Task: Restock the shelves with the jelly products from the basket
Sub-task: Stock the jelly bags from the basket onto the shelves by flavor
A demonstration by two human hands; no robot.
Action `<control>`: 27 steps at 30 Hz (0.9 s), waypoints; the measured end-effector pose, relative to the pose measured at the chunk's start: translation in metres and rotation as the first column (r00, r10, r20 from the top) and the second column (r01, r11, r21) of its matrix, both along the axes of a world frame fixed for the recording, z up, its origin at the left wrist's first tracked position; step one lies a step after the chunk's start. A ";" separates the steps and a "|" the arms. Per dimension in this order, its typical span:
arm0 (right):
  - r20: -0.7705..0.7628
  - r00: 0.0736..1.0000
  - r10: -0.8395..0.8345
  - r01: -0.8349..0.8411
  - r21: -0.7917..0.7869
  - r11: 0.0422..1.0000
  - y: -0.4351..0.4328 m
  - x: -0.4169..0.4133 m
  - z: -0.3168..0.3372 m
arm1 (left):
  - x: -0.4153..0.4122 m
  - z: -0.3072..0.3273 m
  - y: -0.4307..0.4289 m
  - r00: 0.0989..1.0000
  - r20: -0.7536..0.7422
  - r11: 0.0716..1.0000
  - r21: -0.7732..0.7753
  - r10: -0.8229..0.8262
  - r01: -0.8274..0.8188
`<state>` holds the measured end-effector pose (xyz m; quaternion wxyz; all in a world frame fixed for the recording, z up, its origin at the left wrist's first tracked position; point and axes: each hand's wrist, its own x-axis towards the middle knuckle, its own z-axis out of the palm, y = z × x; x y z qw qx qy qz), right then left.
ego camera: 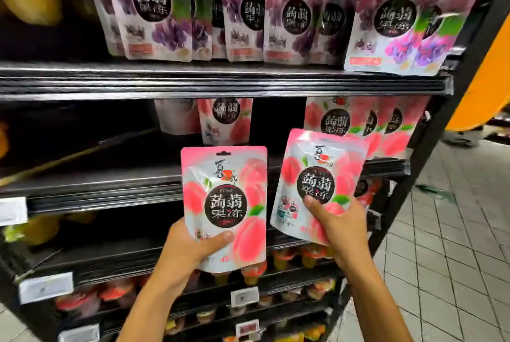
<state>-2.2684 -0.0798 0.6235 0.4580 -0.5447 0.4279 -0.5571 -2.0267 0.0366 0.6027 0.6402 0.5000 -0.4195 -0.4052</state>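
Held up near shelves in left hand (190,247) – peach jelly pouch (225,203), upright, thumb across lower front, fingers behind. Gripped same way in right hand (340,227) – second peach pouch (317,178), tilted slightly right, just beside first, not touching. Both in front of middle shelf (110,189), not on it. Farther back there: stocked peach pouches (335,120) at right. On upper shelf (193,82): grape pouches (296,15). Lower down: jelly cups (309,256).

Grape pouches (287,10) cut off by upper edge. Price tags (244,296) blurred, unreadable. Yellow packs (33,2) at left too smeared to identify. Left hand (187,247) hides a lower corner of left peach pouch (223,192); right hand (342,225), of right peach pouch (317,170).
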 end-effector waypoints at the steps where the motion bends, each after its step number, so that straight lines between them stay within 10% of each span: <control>1: 0.001 1.000 0.004 -0.004 -0.011 1.000 -0.009 0.000 0.005 | -0.003 0.003 -0.006 1.000 0.003 1.000 -0.005 0.009 -0.009; 27: -0.356 0.933 0.044 -0.140 -0.247 0.959 -0.106 0.030 0.059 | -0.026 0.011 -0.044 0.986 -0.007 0.985 -0.042 0.166 -0.166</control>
